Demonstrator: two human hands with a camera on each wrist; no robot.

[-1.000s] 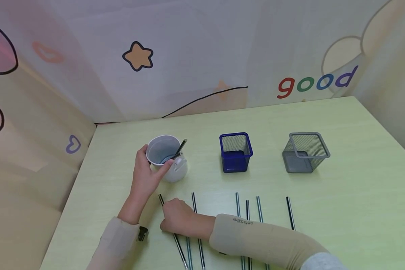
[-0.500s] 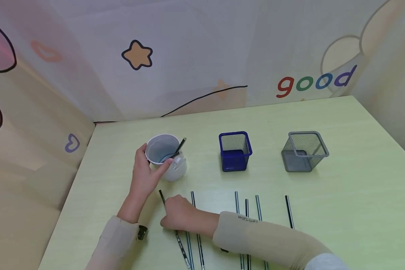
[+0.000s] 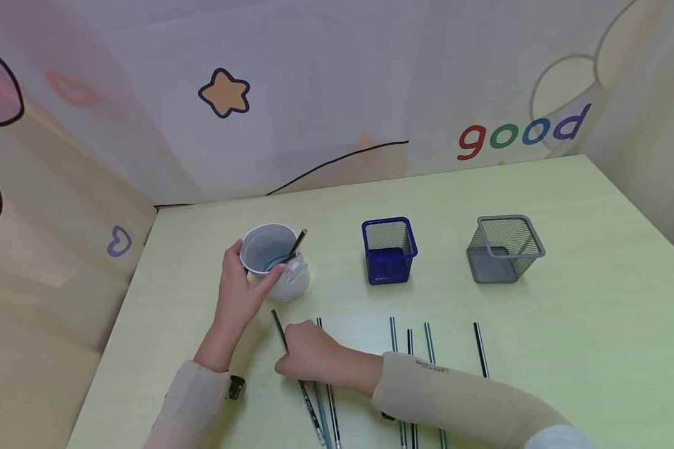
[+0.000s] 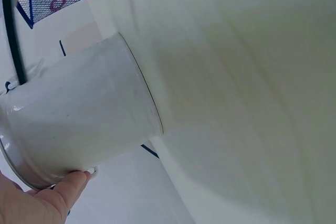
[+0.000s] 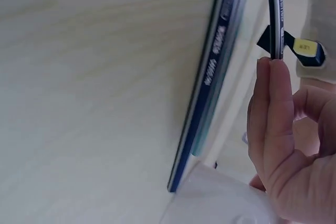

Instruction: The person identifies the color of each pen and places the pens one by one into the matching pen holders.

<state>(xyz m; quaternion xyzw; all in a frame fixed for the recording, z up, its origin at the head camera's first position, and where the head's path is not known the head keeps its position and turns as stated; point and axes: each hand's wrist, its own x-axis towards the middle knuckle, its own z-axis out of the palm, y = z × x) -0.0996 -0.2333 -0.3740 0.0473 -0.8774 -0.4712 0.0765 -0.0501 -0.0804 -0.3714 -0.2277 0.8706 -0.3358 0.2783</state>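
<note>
My left hand (image 3: 241, 296) grips a white cup (image 3: 292, 284) by its side, fingers behind and thumb at the front near the rim. Two dark pencils (image 3: 299, 244) lean inside it toward the right. In front of the cup, my right hand (image 3: 311, 355) pinches a dark striped pencil (image 3: 309, 405), whose far end points at the cup. Seen from the right wrist, that pencil (image 5: 275, 14) runs up from the fingertips, apart from the pencils on the table. The left wrist view has the cup's wall (image 4: 84, 114) close by, with the left thumb and fingers (image 4: 58, 198) at its rim.
On the table, a dark pencil (image 3: 332, 411) and a teal one lie beside the right hand. Several more pencils (image 3: 429, 343) lie under and past the right sleeve. Behind them stand a blue mesh basket (image 3: 390, 265) and a grey mesh basket (image 3: 497, 268).
My right hand has shifted slightly to the right with the pencil, whose far end has moved up and right. The left hand and cup have stayed in place.
</note>
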